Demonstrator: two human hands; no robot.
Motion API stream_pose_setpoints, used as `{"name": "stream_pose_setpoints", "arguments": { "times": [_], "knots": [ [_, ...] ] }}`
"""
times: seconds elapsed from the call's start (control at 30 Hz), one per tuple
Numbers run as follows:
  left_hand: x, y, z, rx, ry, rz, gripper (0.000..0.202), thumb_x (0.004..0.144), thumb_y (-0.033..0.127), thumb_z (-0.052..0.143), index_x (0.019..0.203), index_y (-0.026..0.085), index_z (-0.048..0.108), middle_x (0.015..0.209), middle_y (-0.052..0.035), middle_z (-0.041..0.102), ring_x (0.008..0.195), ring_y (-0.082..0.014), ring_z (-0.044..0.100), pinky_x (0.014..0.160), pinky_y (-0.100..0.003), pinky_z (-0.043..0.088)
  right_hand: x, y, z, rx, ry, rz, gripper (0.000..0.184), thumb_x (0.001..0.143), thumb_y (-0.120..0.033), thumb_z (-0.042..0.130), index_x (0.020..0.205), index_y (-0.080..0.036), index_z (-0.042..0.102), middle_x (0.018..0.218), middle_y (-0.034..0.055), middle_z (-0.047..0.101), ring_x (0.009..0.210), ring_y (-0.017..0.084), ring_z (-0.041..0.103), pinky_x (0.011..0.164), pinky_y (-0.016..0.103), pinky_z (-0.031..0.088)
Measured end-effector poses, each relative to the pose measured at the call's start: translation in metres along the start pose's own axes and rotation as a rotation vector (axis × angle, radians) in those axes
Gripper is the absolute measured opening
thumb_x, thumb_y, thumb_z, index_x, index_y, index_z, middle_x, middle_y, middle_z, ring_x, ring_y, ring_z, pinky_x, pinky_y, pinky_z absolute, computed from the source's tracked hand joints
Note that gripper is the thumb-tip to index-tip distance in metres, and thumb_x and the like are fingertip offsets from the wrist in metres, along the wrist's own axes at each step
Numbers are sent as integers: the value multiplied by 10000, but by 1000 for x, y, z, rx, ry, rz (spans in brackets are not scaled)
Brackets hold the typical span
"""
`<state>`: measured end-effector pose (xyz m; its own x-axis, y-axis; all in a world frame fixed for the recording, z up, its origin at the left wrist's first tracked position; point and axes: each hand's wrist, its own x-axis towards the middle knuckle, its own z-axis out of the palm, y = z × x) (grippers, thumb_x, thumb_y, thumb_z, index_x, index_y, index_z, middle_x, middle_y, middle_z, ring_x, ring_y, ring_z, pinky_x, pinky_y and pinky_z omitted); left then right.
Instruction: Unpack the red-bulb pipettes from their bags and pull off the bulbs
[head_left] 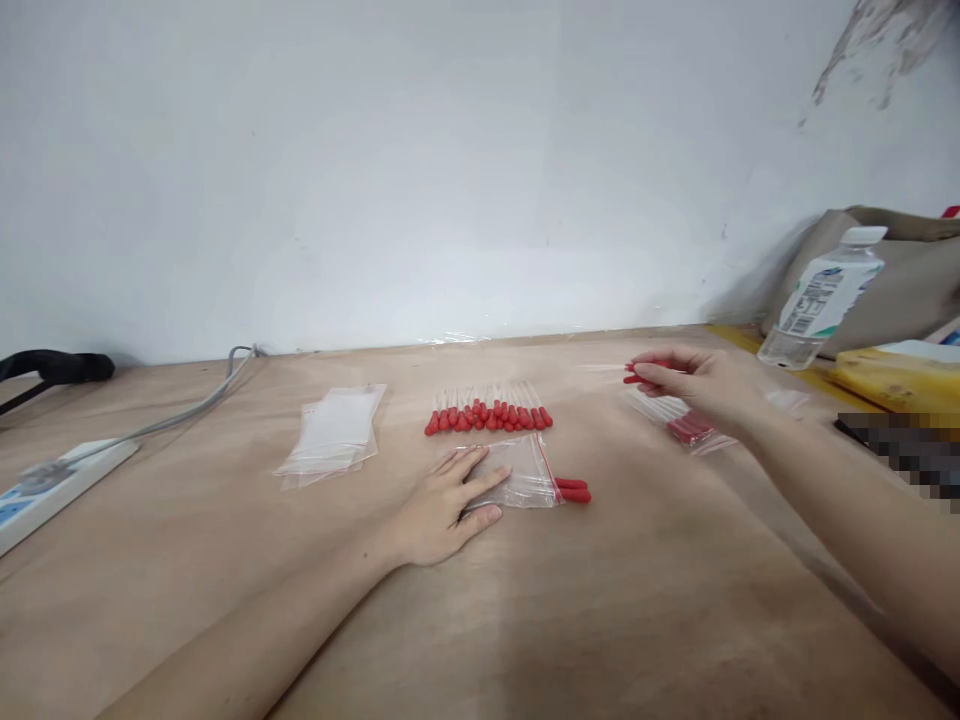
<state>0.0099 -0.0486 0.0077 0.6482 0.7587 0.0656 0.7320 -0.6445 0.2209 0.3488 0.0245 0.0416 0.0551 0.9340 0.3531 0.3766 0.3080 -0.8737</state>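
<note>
My left hand (450, 510) lies flat with fingers spread on a clear zip bag (525, 478). Out of the bag's red-lined mouth, on its right, stick the red handles (574, 490) of slim tools whose shafts lie inside. Just beyond the bag is a row of similar red-handled tools (487, 413), their thin, pale shafts pointing toward the wall. My right hand (686, 380) is raised at the right, pinching red-handled tools (643, 372) by their handles, shafts pointing left. Their exact kind is too small to tell. Beneath that hand lie filled zip bags (694, 430) with red handles inside.
A fanned stack of flat clear bags (334, 430) lies on the wooden table left of my hand. Farther left are a white power strip (67, 485), a grey cable and a black object (60, 370). At right stand a plastic bottle (821, 300), a grey bag and a yellow packet (892, 375).
</note>
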Motion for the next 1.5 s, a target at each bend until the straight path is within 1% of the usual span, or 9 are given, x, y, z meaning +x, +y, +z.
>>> {"name": "stream_pose_setpoints", "arguments": {
  "times": [0.13,0.23,0.33,0.6,0.83,1.1,1.27,1.37,1.5],
  "knots": [
    [0,0,1,18,14,10,485,886,488,299,1333,302,311,1439,-70,223,1313,-236,215,1057,-459,197,-1,3,48,-322,116,-298,214,770,-326,536,895,-196,650,903,76,640,774,194,601,726,357,499],
    [0,0,0,18,20,13,486,883,489,306,1327,293,327,1434,-74,236,1309,-238,225,1055,-458,202,0,10,80,-483,59,-508,240,821,-262,441,917,-203,652,969,81,610,842,194,586,771,336,478],
    [0,0,0,16,20,13,485,883,485,312,1326,290,333,1432,-76,241,1310,-236,223,1057,-451,204,-1,14,99,-581,-11,-574,274,842,-229,397,940,-194,651,975,89,602,850,186,582,784,311,461],
    [0,-3,3,-7,50,34,472,881,477,329,1318,302,341,1432,-62,244,1304,-243,238,1052,-466,208,-16,9,116,-696,-70,-451,366,803,-490,484,1003,-218,627,910,84,635,804,220,587,688,314,444],
    [0,-2,3,7,49,28,478,879,480,329,1320,297,342,1430,-71,247,1303,-242,240,1056,-458,208,-13,17,119,-435,-69,-453,602,696,-532,597,1166,-166,512,999,106,625,947,259,547,839,412,420],
    [0,-3,4,2,44,30,479,880,482,324,1327,309,322,1436,-49,236,1307,-237,231,1056,-460,207,-15,21,118,-295,-73,-381,481,769,-485,517,1139,-178,507,1101,114,560,1003,236,528,866,399,421],
    [-1,-2,1,-15,17,11,500,873,503,324,1330,297,324,1440,-64,221,1311,-244,216,1068,-443,184,-27,19,107,-174,101,-238,362,773,-498,500,909,-166,551,841,71,569,730,170,527,659,309,446],
    [-2,1,-2,-17,0,10,487,891,488,278,1337,295,307,1445,-54,207,1321,-228,188,1075,-442,163,-44,16,89,-78,-200,-96,339,751,-510,531,809,-175,538,654,4,505,582,119,448,530,250,382],
    [-1,3,-4,-31,-22,-30,446,925,422,185,1338,300,302,1446,-30,207,1326,-202,175,1081,-429,152,-61,8,67,-114,-593,-125,423,623,-471,684,916,-192,560,632,-32,446,572,105,394,503,231,326]
  ]
}}
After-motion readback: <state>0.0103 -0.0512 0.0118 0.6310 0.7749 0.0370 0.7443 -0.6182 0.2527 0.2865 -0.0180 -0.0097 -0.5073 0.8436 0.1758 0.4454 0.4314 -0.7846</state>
